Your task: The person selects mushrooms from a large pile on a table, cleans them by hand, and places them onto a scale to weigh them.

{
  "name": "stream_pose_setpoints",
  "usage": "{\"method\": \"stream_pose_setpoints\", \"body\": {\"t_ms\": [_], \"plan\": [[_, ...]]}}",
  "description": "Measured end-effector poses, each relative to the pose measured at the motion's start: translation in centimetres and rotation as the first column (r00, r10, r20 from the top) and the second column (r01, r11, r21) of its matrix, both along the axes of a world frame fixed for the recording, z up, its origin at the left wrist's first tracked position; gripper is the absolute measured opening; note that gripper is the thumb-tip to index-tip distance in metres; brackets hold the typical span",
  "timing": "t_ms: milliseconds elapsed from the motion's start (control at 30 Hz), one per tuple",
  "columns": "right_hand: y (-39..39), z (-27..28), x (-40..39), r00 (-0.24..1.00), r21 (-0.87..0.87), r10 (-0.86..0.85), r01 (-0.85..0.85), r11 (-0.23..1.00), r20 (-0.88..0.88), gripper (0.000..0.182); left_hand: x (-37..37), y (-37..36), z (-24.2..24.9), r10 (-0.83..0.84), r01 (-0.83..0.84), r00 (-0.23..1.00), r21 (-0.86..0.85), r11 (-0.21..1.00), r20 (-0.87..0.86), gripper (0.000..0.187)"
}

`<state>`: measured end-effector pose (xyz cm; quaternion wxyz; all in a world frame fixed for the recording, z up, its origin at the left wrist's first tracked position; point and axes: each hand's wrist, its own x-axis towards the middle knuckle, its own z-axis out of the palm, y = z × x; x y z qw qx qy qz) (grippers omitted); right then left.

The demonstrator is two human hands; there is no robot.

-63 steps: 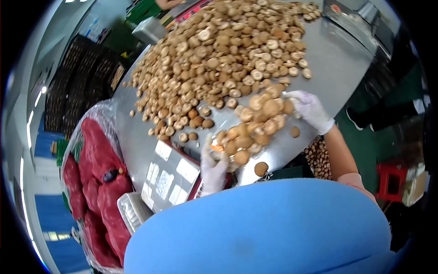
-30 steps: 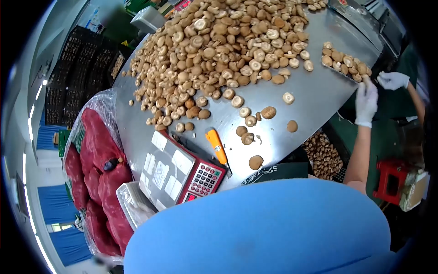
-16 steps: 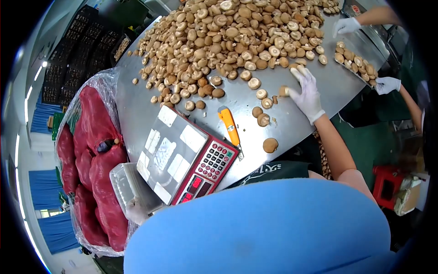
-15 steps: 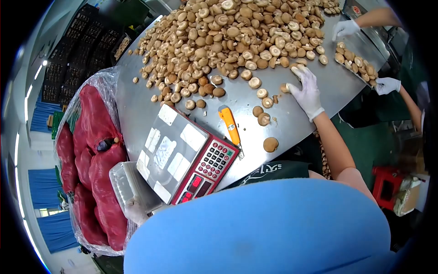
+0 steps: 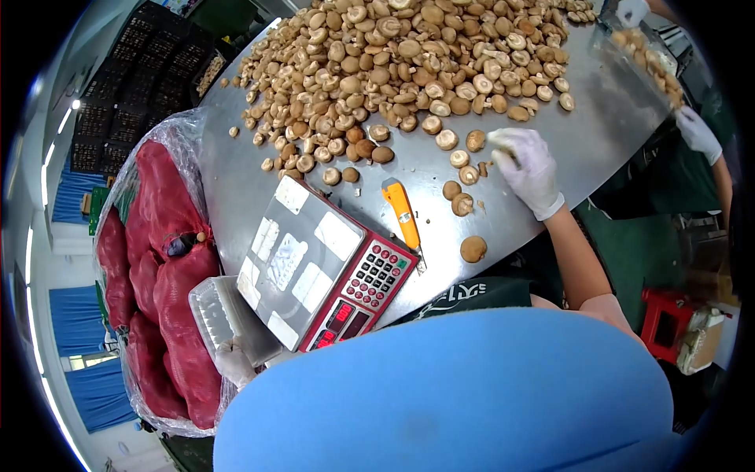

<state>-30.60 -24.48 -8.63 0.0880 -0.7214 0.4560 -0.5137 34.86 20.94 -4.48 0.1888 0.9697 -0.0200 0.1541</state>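
Observation:
My right hand point(image 5: 528, 175), in a white glove, is over the steel table point(image 5: 535, 228). Its fingers curl around a pale mushroom point(image 5: 503, 143), mostly covered by the glove. Loose mushrooms lie just left of it, among them a brown one point(image 5: 475, 140) and one with its stem side up point(image 5: 462, 204). At the lower left, my gloved left hand point(image 5: 234, 362) grips the near end of a stack of clear plastic trays point(image 5: 224, 311) beside the scale point(image 5: 326, 271). A large pile of mushrooms point(image 5: 385, 71) covers the far part of the table.
An orange box cutter point(image 5: 401, 212) lies right of the scale. Red mesh sacks point(image 5: 185, 315) in clear plastic stand to the left. A co-worker's gloved hands point(image 5: 698, 134) are near a tray of mushrooms point(image 5: 649, 63) at the far right. A blue curved surface point(image 5: 440, 385) blocks the foreground.
My right hand has drawn back slightly from the pile, fingers now curled around a mushroom; the brown mushroom lies apart from it. The co-worker's tray has moved up and right. My left hand stays put.

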Motion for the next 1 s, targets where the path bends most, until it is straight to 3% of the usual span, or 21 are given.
{"method": "stream_pose_setpoints", "body": {"t_ms": [67, 167, 267, 300, 333, 433, 467, 500, 533, 567, 600, 633, 667, 700, 733, 800, 833, 867, 900, 967, 1000], "plan": [[0.4, 0.9, 1.0, 0.931, 0.112, 0.306, -0.288, 0.951, -0.200, 0.029, -0.4, 0.5, 0.4, -0.009, 0.005, 0.998, 0.066, 0.998, 0.060, 0.040], [1.0, 0.7, 3.5, 0.861, 0.239, 0.341, -0.265, 0.934, -0.378, 0.030, -1.9, 0.3, 2.0, -0.103, 0.051, 0.959, 0.197, 0.979, 0.265, 0.038], [-0.7, -1.7, 4.1, 0.841, 0.356, 0.377, -0.241, 0.903, -0.387, 0.041, -5.2, -1.6, 3.6, -0.368, 0.209, 0.811, 0.362, 0.908, 0.454, 0.036], [-0.6, -1.6, 4.2, 0.889, 0.445, 0.414, -0.295, 0.846, -0.198, 0.036, -6.6, -2.8, 4.0, -0.475, 0.276, 0.735, 0.426, 0.862, 0.484, 0.036], [-0.7, -1.7, 4.3, 0.883, 0.450, 0.424, -0.302, 0.840, -0.199, 0.036, -8.3, -4.1, 4.3, -0.580, 0.347, 0.653, 0.488, 0.801, 0.487, 0.035], [-2.1, -3.7, 4.0, 0.911, 0.380, 0.403, -0.404, 0.832, 0.087, 0.026, -15.3, -9.2, 3.8, -0.829, 0.527, 0.378, 0.641, 0.558, 0.412, 0.034], [-2.3, -2.9, 3.9, 0.909, 0.379, 0.408, -0.408, 0.831, 0.084, 0.026, -18.2, -10.9, 3.5, -0.851, 0.563, 0.382, 0.640, 0.523, 0.359, 0.033], [-2.3, -1.4, 3.6, 0.886, 0.551, 0.363, -0.463, 0.695, 0.287, 0.024, -21.9, -12.7, 2.7, -0.858, 0.581, 0.414, 0.638, 0.505, 0.303, 0.033], [-2.2, -0.5, 3.4, 0.846, 0.674, 0.261, -0.529, 0.516, 0.464, 0.022, -25.1, -14.2, 2.4, -0.818, 0.571, 0.523, 0.614, 0.545, 0.240, 0.030], [-1.9, -0.4, 3.2, 0.800, 0.689, 0.150, -0.582, 0.432, 0.581, 0.021, -26.1, -15.2, 2.9, -0.880, 0.686, 0.421, 0.557, 0.469, 0.222, 0.033], [-1.8, -0.6, 2.7, 0.801, 0.689, 0.152, -0.581, 0.434, 0.580, 0.021, -27.0, -16.1, 3.4, -0.926, 0.784, 0.309, 0.493, 0.377, 0.217, 0.035], [-1.9, -1.0, 2.1, 0.727, 0.682, 0.043, -0.661, 0.313, 0.685, 0.022, -28.4, -16.9, 3.9, -0.924, 0.784, 0.311, 0.490, 0.381, 0.221, 0.035], [-1.7, -1.3, 1.9, 0.642, 0.645, -0.082, -0.740, 0.192, 0.762, 0.023, -30.0, -17.5, 4.3, -0.906, 0.832, 0.350, 0.366, 0.417, 0.237, 0.040], [-0.6, -0.7, 2.5, 0.598, 0.610, -0.129, -0.762, 0.216, 0.791, 0.030, -32.1, -18.0, 4.7, -0.885, 0.861, 0.397, 0.237, 0.451, 0.243, 0.044], [0.4, 0.4, 3.1, 0.600, 0.612, -0.123, -0.765, 0.202, 0.790, 0.030, -33.9, -19.2, 4.3, -0.918, 0.924, 0.314, 0.145, 0.354, 0.240, 0.048], [2.5, 2.3, 4.0, 0.708, 0.705, 0.062, -0.706, 0.066, 0.704, 0.035, -37.2, -22.3, 3.9, -0.980, 0.996, 0.079, 0.027, 0.086, 0.183, 0.055], [3.4, 1.8, 4.1, 0.679, 0.606, 0.511, -0.722, 0.333, 0.528, 0.026, -39.2, -24.9, 4.4, -0.993, 0.998, -0.047, 0.051, -0.042, 0.109, 0.058], [4.5, 1.4, 4.1, 0.648, 0.560, 0.619, -0.740, 0.373, 0.444, 0.025, -40.5, -26.4, 3.0, -0.977, 0.966, -0.191, -0.159, -0.205, 0.097, 0.065], [5.5, 1.4, 4.0, 0.620, 0.559, 0.631, -0.760, 0.333, 0.466, 0.025, -42.0, -27.9, 3.7, -0.967, 0.942, -0.256, -0.227, -0.246, -0.016, 0.073], [7.0, 1.1, 3.7, 0.581, 0.591, 0.410, -0.798, 0.116, 0.703, 0.023, -43.5, -28.9, 0.8, -0.961, 0.892, -0.250, -0.414, -0.182, -0.118, 0.071], [7.7, 2.6, 3.9, 0.518, 0.497, -0.136, -0.853, -0.160, 0.845, 0.022, -43.8, -29.1, -0.4, -0.945, 0.841, -0.263, -0.526, -0.126, -0.195, 0.070]]}}
